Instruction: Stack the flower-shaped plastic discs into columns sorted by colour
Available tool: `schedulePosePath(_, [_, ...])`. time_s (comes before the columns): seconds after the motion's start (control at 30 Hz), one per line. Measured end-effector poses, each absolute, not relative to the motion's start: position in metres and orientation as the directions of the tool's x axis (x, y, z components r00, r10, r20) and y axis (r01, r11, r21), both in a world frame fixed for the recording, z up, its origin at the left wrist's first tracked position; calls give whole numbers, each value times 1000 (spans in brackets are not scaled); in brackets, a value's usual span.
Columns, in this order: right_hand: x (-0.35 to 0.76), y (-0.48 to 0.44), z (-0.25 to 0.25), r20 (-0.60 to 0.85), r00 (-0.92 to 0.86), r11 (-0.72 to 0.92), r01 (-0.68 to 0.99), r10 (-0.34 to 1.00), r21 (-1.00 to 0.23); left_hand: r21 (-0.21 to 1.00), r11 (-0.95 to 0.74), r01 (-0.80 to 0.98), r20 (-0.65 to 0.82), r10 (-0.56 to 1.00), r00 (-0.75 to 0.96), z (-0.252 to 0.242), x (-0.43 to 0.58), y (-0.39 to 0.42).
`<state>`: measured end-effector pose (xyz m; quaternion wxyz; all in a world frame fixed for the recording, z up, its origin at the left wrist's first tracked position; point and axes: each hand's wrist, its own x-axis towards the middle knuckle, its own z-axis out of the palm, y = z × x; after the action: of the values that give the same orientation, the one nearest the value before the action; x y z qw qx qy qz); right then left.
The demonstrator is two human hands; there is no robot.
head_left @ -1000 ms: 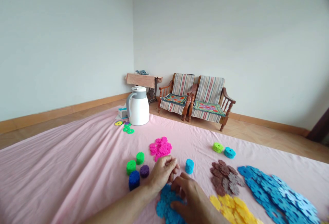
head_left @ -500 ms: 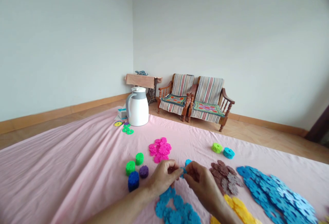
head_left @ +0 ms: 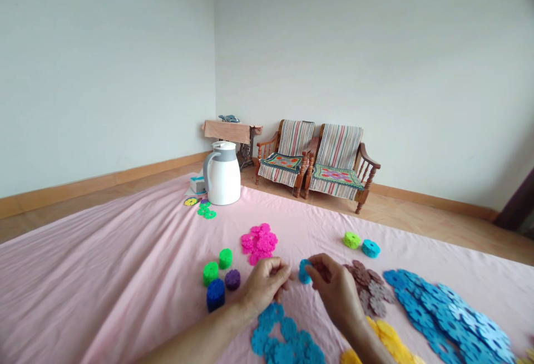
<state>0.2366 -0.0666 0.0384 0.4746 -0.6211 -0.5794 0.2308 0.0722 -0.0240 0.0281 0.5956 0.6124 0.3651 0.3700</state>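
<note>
My left hand (head_left: 267, 283) has its thumb and forefinger pressed together, just below the pink flower discs (head_left: 259, 243); anything between the fingertips is too small to make out. To its right, my right hand (head_left: 331, 280) pinches at the edge of a blue disc piece (head_left: 305, 271), perhaps a short stack. Loose blue discs (head_left: 287, 342) lie below and between my hands. Brown discs (head_left: 369, 286) are right beside my right hand, and yellow discs (head_left: 390, 339) lie near that forearm.
Green stacks (head_left: 211, 273), a purple stack (head_left: 232, 279) and a dark blue stack (head_left: 216, 294) stand left. A lime stack (head_left: 351, 240) and blue stack (head_left: 371, 248) are at right, above a large blue pile (head_left: 450, 314). A white jug (head_left: 225, 180) stands farther back.
My hands have moved apart. The small blue piece between my fingertips is no longer there, and my right hand is now at the blue disc piece that was behind it.
</note>
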Motion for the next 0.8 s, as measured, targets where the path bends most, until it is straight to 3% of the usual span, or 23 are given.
schedulePosePath(0.1, [245, -60, 32, 242, 263, 131, 378, 934, -916, 999, -34, 20, 21, 890, 455, 29, 72, -25])
schedulePosePath(0.27, [234, -65, 31, 189, 105, 155, 270, 976, -950, 998, -65, 19, 46, 857, 513, 28, 72, -25])
schedulePosePath(0.57, [219, -78, 46, 302, 18, 253, 501, 953, -827, 1000, -11, -2, 10, 851, 525, 30, 72, -24])
schedulePosePath(0.8, [244, -59, 36, 308, 297, 162, 429, 904, -889, 1000, 1, 14, -8, 885, 466, 30, 72, -25])
